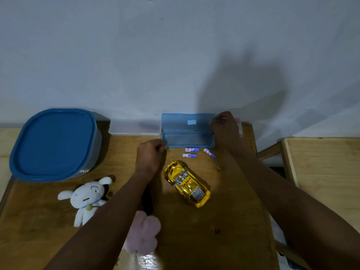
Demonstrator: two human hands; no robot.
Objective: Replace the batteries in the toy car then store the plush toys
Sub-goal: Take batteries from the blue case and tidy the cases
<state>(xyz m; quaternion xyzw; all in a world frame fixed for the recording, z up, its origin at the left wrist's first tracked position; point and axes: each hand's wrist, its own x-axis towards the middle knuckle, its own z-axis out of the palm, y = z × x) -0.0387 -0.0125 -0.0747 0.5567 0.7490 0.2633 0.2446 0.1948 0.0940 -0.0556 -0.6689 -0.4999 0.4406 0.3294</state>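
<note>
A shiny gold toy car (187, 183) lies on the wooden table (224, 221), right way up. Three blue-and-white batteries (191, 152) lie loose just beyond it, in front of an open small blue plastic case (188, 139) whose lid leans on the wall. My left hand (151, 154) touches the case's front left corner. My right hand (226, 129) pinches the lid's right edge. A white plush dog (87, 197) lies at the left. A pink plush (144, 232) shows partly under my left forearm.
A large grey tub with a blue lid (54, 143) stands at the back left. A clear flat plastic case (134, 128) lies by the wall left of the blue case. A second wooden surface (321, 172) stands at the right, past a gap.
</note>
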